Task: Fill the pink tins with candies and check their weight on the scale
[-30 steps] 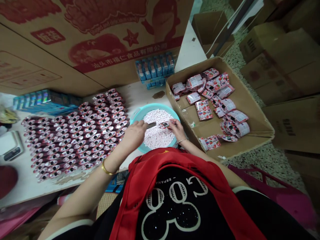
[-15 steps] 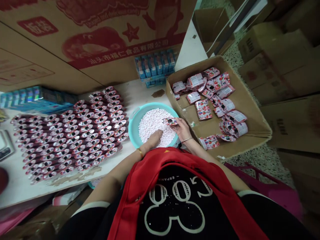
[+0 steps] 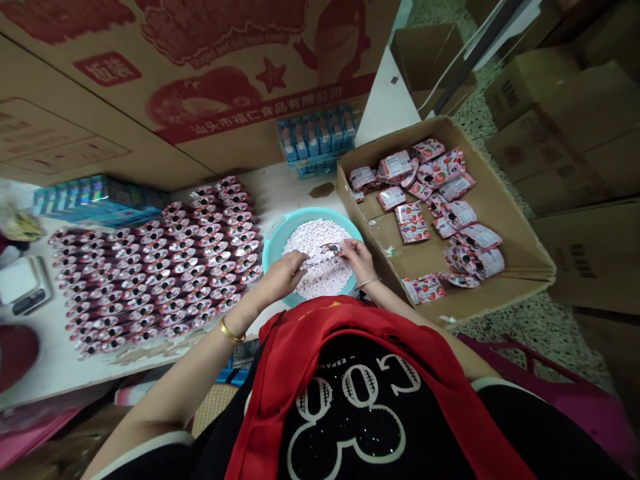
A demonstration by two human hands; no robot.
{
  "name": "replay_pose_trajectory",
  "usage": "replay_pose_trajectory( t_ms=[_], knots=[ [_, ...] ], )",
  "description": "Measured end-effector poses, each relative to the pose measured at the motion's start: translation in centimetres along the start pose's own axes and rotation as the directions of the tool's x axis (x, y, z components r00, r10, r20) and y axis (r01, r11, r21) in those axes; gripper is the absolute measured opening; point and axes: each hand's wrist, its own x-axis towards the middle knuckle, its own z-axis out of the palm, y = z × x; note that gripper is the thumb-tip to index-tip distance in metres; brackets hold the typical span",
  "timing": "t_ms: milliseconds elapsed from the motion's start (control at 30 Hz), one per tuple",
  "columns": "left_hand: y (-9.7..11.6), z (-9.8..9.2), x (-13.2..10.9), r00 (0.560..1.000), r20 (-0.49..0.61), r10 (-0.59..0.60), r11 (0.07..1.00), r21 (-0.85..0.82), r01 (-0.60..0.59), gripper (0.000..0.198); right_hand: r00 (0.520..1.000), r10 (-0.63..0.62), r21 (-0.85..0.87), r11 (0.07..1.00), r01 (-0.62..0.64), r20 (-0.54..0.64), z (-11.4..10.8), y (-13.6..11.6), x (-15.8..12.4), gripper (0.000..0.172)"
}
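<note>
A turquoise plastic basin [image 3: 271, 252] of small white candies [image 3: 320, 233] stands in front of me. My right hand [image 3: 360, 261] is over its right side, fingers closed round a small foil packet [image 3: 330, 249] with red and white print. The packet lies tilted just above the candies, its end toward the left. My left hand [image 3: 285, 275] is at the basin's left rim, fingertips bent together over the candies. Whatever is between those fingers is too small to make out. Left of the basin, rows of upright printed packets [image 3: 190, 263] are packed closely together.
An open cardboard box [image 3: 520, 233] on the right holds loose packets [image 3: 413, 220]. Behind the basin are blue boxes [image 3: 320, 137] and a large printed carton [image 3: 225, 67]. A white scale [image 3: 23, 283] sits far left, and a magenta stool [image 3: 560, 393] stands lower right.
My left hand has risen out of the candies and moved left toward the basin's rim. My right hand keeps the packet, now lower and tilted. The whole view has shifted slightly.
</note>
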Motion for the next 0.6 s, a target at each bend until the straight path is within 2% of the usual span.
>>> replay_pose_trajectory(
  t_ms=[100,167,267,367,467,533,600],
  knots=[
    [2.3,-1.7,1.0,0.987,0.084,-0.137,0.965,0.235,0.114,0.018,1.0,-0.021,-0.021,1.0,0.021,0.008,0.5,0.5,-0.3,0.044],
    [4.2,-2.3,1.8,0.971,0.123,-0.207,0.911,0.386,0.145,0.022,1.0,-0.014,-0.028,1.0,0.015,0.027,0.8,0.7,-0.4,0.044],
    [6.8,-2.8,2.5,0.968,0.145,-0.205,0.846,0.524,0.1,0.029,0.999,0.026,0.007,1.0,-0.026,0.024,1.0,1.0,-0.4,0.043],
    [8.3,-3.6,2.5,0.978,0.121,-0.17,0.814,0.576,0.07,0.035,0.995,0.097,0.1,0.99,-0.099,0.018,1.0,1.1,-0.3,0.041],
    [7.6,-4.5,1.9,0.979,0.11,-0.17,0.822,0.564,0.079,0.033,0.986,0.165,0.184,0.969,-0.166,0.02,0.9,1.1,-0.3,0.04],
    [6.0,-4.7,1.4,0.979,0.082,-0.189,0.856,0.502,0.124,0.027,0.981,0.193,0.207,0.959,-0.191,0.014,0.8,0.9,-0.4,0.04],
    [4.1,-4.2,1.2,0.981,0.01,-0.195,0.912,0.371,0.178,0.027,0.976,0.217,0.198,0.956,-0.215,0.01,0.7,0.8,-0.4,0.039]
  ],
)
